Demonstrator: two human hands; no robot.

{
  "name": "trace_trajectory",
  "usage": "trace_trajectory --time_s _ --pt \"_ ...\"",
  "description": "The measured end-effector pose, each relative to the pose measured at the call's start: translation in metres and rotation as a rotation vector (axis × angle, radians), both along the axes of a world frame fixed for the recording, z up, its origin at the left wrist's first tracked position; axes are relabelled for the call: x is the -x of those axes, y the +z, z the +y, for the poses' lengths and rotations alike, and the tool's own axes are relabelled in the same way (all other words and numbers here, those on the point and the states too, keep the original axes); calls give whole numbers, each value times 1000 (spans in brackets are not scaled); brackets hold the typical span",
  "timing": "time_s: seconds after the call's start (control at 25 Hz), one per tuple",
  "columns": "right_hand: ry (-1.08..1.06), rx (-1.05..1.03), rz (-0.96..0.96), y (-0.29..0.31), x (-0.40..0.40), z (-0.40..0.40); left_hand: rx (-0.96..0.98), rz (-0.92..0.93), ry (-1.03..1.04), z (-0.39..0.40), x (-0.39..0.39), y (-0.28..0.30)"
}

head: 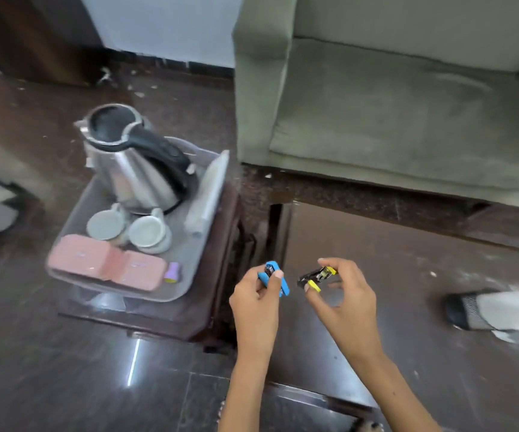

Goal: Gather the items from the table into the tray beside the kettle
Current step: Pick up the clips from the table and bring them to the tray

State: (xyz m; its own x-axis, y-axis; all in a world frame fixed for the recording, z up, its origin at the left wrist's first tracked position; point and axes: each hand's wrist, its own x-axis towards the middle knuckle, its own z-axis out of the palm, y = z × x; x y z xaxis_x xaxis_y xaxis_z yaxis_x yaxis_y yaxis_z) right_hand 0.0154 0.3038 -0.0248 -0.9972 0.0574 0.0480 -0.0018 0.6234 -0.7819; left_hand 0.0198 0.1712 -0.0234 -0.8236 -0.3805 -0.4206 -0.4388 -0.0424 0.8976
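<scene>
My left hand [256,302] is closed around a small blue stapler [275,280], held above the gap between the two tables. My right hand [344,294] pinches a small yellow and black stapler [316,277] over the glossy dark table [408,307]. To the left, a clear plastic tray [189,254] sits on a low side table. In the tray stand a steel kettle [133,169], two upturned white cups [127,229], a pink case [105,265] and a small purple and yellow item [171,272].
A green armchair [392,98] stands behind the dark table. A white folded packet [208,194] leans on the tray's right wall. A black and white cloth thing [495,310] lies at the table's right side. Dark tiled floor surrounds the furniture.
</scene>
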Motion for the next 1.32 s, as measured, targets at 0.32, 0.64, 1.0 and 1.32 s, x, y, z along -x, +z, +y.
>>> trace_trajectory --time_s 0.32,0.64,1.0,1.32 --pt "243 80 60 -1 45 -141 3 -2 289 -138 3 -3" --pt "408 -193 96 -40 87 -197 -43 -43 386 -179 10 -15" --pt "449 -434 24 -63 85 -221 -56 -84 379 -186 15 -22" --pt "515 -643 -85 -69 82 -228 -59 -86 389 -185 16 -26"
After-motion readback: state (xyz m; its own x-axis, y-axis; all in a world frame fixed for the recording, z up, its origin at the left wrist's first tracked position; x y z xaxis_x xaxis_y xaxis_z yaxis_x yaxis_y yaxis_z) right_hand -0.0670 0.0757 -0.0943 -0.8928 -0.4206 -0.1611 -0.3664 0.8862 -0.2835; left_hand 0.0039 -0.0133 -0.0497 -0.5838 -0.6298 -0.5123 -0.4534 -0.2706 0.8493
